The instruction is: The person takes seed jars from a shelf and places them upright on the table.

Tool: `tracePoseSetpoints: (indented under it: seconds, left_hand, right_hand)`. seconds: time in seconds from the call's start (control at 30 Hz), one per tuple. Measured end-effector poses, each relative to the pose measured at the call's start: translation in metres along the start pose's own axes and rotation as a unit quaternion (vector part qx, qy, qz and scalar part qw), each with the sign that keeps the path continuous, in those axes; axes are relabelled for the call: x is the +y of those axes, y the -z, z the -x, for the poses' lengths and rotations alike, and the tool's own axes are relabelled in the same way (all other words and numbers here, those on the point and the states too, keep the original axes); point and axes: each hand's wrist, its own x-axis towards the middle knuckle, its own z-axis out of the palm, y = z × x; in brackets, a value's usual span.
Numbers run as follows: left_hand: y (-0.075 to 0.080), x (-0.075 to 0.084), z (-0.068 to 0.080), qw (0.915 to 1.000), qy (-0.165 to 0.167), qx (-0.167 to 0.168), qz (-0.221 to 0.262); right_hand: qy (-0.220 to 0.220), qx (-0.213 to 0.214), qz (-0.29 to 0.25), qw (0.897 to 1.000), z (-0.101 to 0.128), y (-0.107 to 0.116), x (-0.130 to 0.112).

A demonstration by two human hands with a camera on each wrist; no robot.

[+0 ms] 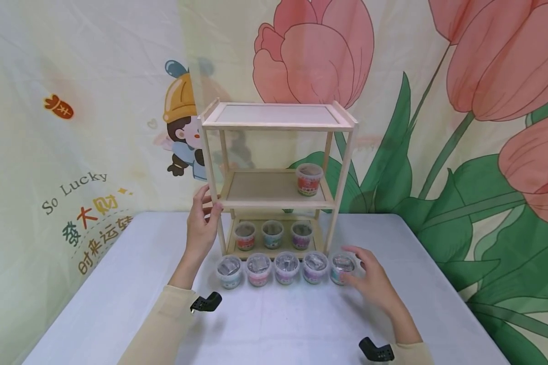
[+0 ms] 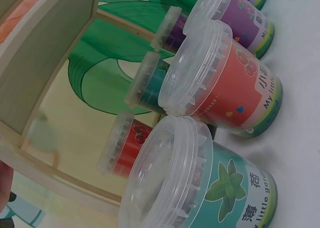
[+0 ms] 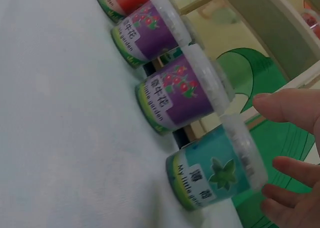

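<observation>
My left hand (image 1: 202,223) holds the left post of a small three-tier wooden shelf (image 1: 283,204) at its middle tier, thumb in front. Lidded plastic cups line up on the table before the shelf. At the right end of that row is a teal cup (image 3: 215,168) with a leaf picture. My right hand (image 1: 370,276) is spread around this cup, thumb and fingertips close to its lid in the right wrist view. Beside it are two purple cups (image 3: 175,95), then a red cup (image 2: 230,83) and another teal cup (image 2: 230,188) at the left end.
On the middle tier, toward the right, sits a red cup (image 1: 308,180). The bottom tier bears a red cup (image 1: 245,236), a teal cup (image 1: 272,234) and a purple cup (image 1: 301,235). A white cloth covers the table (image 1: 274,324); a printed curtain (image 1: 118,61) hangs behind.
</observation>
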Motion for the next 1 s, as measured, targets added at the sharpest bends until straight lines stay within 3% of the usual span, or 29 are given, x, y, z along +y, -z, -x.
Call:
tracePoseSetpoints:
  seconds: [0.1, 0.33, 0.57, 0.77, 1.0]
  left_hand:
    - [-0.001, 0.007, 0.001, 1.0, 0.002, 0.0, 0.003]
    - [0.006, 0.042, 0.008, 0.9999, -0.007, -0.009, 0.009]
    - [0.006, 0.039, 0.009, 0.9998, 0.0, -0.005, 0.018]
    - [0.007, 0.039, 0.009, 0.9998, -0.006, -0.001, 0.017]
    - [0.007, 0.041, 0.009, 0.9998, -0.001, -0.006, 0.019]
  right_hand:
    - [0.027, 0.014, 0.017, 0.999, -0.005, 0.007, -0.012]
    - [0.071, 0.042, 0.01, 0.997, -0.024, 0.019, -0.048]
    - [0.131, 0.042, -0.041, 0.99, -0.048, 0.021, -0.09]
    - [0.153, 0.038, -0.069, 0.985, -0.071, 0.018, -0.124]
    - [0.159, 0.03, -0.034, 0.986, -0.101, 0.014, -0.146]
